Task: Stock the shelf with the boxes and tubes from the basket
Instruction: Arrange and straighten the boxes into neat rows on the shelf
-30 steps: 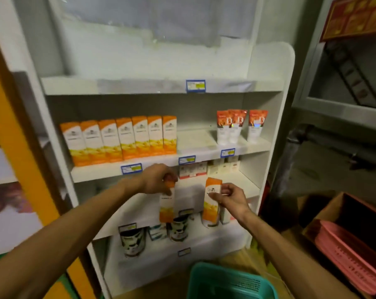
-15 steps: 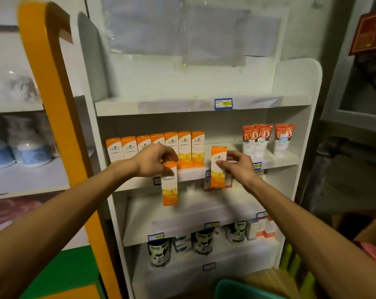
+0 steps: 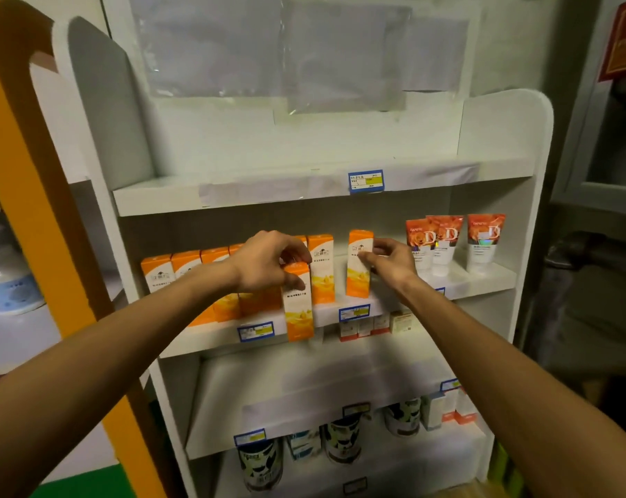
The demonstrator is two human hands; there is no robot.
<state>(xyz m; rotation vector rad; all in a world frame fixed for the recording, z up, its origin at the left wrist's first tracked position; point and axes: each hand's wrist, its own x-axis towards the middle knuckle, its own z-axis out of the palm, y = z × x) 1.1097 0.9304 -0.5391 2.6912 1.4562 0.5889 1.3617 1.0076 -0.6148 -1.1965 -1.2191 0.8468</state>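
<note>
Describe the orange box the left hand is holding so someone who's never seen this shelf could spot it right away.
Find the white shelf unit and its second shelf down, where a row of orange boxes stands. The box hangs in front of that shelf's front edge, gripped at its top by the left hand. Unlike its neighbours, it sits lower and stands on nothing.

The tubes [image 3: 453, 242] on the right of my shelf each carry a large white "D", and small letters above it on the red part read roughly "DANJOU", though I cannot be sure. The orange boxes [image 3: 321, 267] bear a small logo and print too blurred to read. The blue-edged price tags [image 3: 365, 181] on the shelf edges are unreadable too.
</note>
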